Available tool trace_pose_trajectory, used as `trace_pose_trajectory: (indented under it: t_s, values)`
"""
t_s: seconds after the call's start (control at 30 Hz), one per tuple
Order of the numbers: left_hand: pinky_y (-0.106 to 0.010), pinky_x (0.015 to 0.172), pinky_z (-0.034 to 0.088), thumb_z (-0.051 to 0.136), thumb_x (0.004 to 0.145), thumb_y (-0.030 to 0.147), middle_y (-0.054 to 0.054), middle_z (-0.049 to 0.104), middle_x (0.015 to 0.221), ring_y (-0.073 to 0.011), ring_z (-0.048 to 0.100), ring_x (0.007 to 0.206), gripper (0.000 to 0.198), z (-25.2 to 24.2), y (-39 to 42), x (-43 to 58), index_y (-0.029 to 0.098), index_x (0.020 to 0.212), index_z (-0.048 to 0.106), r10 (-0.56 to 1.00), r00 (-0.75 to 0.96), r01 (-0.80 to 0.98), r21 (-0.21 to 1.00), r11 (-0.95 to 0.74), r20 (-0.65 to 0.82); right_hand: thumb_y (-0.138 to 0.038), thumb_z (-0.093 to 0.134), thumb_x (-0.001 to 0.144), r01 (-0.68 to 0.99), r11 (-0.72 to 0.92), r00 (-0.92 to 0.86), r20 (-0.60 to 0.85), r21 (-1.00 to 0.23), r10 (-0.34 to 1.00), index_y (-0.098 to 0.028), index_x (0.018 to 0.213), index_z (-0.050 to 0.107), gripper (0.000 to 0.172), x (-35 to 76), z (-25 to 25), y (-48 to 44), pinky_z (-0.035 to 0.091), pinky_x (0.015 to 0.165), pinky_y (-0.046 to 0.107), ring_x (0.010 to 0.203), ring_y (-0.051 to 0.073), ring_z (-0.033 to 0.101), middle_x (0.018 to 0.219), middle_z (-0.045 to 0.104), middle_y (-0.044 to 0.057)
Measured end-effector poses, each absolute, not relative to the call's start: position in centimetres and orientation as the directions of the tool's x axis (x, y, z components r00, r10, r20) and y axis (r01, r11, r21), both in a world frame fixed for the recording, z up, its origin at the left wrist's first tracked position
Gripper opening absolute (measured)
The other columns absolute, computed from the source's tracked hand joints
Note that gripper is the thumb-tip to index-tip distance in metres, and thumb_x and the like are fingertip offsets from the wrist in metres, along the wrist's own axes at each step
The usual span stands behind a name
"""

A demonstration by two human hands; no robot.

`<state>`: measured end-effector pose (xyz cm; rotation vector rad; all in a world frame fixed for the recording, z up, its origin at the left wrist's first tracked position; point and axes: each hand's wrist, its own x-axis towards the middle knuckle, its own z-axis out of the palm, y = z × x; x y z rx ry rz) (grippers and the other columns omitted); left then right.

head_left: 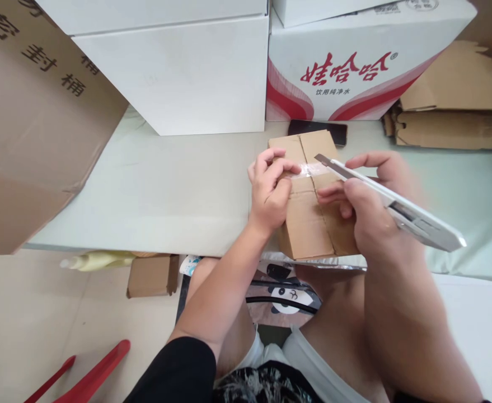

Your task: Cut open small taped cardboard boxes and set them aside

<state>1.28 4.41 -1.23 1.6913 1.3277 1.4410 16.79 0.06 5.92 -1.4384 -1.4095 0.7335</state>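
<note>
A small closed cardboard box (307, 215) lies at the table's front edge. Clear tape (307, 170) crosses the seam between its top flaps. My left hand (272, 187) steadies the box from its left side, the bent fingers pressing on the top, a fingertip at the tape. In my right hand (371, 204) is a white utility knife (401, 210), blade out and pointing left. The blade tip is over the far part of the box, close to the tape; whether it touches cannot be told. Some fingers of the right hand reach down to the box top.
Behind the box lies a black phone (338, 133), in front of white cartons (212, 78). Flattened cardboard (451, 126) is stacked at the right back. A large brown carton (31, 140) stands on the left. Below the table are a small box (151, 277) and a yellowish bottle (103, 260).
</note>
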Motion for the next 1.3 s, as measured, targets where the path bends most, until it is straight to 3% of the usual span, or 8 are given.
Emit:
trace_pose_trajectory:
  t_s: [0.1,0.27,0.5,0.87,1.07,1.3]
  values:
    - [-0.049,0.117,0.035,0.048,0.091,0.022,-0.005,0.059,0.13,-0.0301,0.049,0.132,0.022,-1.1,4.4,1.2,0.027,0.09,0.069,0.913,-0.051,0.338,0.867,-0.366,0.405,-0.036,0.057,0.088,0.36,0.057,0.179,0.129,-0.931,0.975,-0.025,0.102,0.063,0.018,16.5,6.3,0.0,0.058,0.063,0.034,0.063,0.019,0.074,0.077,0.077,0.0]
    - [-0.05,0.118,0.036,0.048,0.094,0.023,-0.005,0.058,0.13,-0.0303,0.049,0.132,0.022,-1.2,4.4,1.2,0.027,0.092,0.069,0.912,-0.041,0.351,0.86,-0.37,0.409,-0.035,0.057,0.09,0.449,-0.021,0.147,0.051,-0.893,0.988,-0.026,0.105,0.065,0.019,16.1,7.3,-0.1,0.056,0.062,0.036,0.055,0.018,0.07,0.085,0.08,0.001]
    - [-0.05,0.12,0.034,0.049,0.094,0.017,-0.004,0.059,0.129,-0.0297,0.049,0.135,0.023,-1.1,4.4,1.2,0.027,0.093,0.069,0.908,-0.024,0.362,0.85,-0.381,0.417,-0.035,0.056,0.088,0.603,-0.003,0.135,0.098,-0.798,0.986,-0.029,0.103,0.065,0.018,15.9,7.5,0.1,0.055,0.085,0.049,0.079,0.027,0.075,0.079,0.078,0.001]
    - [-0.05,0.119,0.036,0.05,0.092,0.015,-0.004,0.061,0.129,-0.029,0.051,0.134,0.022,-1.1,4.4,1.2,0.027,0.092,0.069,0.901,-0.034,0.374,0.841,-0.39,0.433,-0.034,0.057,0.085,0.656,0.039,0.111,0.147,-0.754,0.983,-0.03,0.096,0.06,0.013,15.9,7.1,-0.1,0.052,0.07,0.042,0.062,0.025,0.068,0.059,0.066,-0.005]
    - [-0.049,0.119,0.036,0.05,0.092,0.014,-0.004,0.061,0.128,-0.028,0.051,0.134,0.023,-0.9,4.2,1.3,0.026,0.092,0.069,0.902,-0.034,0.393,0.835,-0.385,0.431,-0.035,0.055,0.086,0.725,0.054,0.077,0.159,-0.686,0.984,-0.03,0.099,0.061,0.016,15.9,7.1,-0.1,0.048,0.066,0.04,0.065,0.025,0.068,0.071,0.073,-0.003]
    - [-0.045,0.119,0.036,0.046,0.093,0.015,-0.004,0.061,0.128,-0.0261,0.052,0.134,0.024,-0.6,4.1,1.4,0.025,0.091,0.067,0.905,-0.033,0.437,0.82,-0.37,0.425,-0.033,0.053,0.084,0.707,0.05,0.082,0.153,-0.705,0.985,-0.028,0.096,0.06,0.014,16.0,7.1,-0.2,0.045,0.061,0.035,0.056,0.021,0.062,0.062,0.065,-0.006]
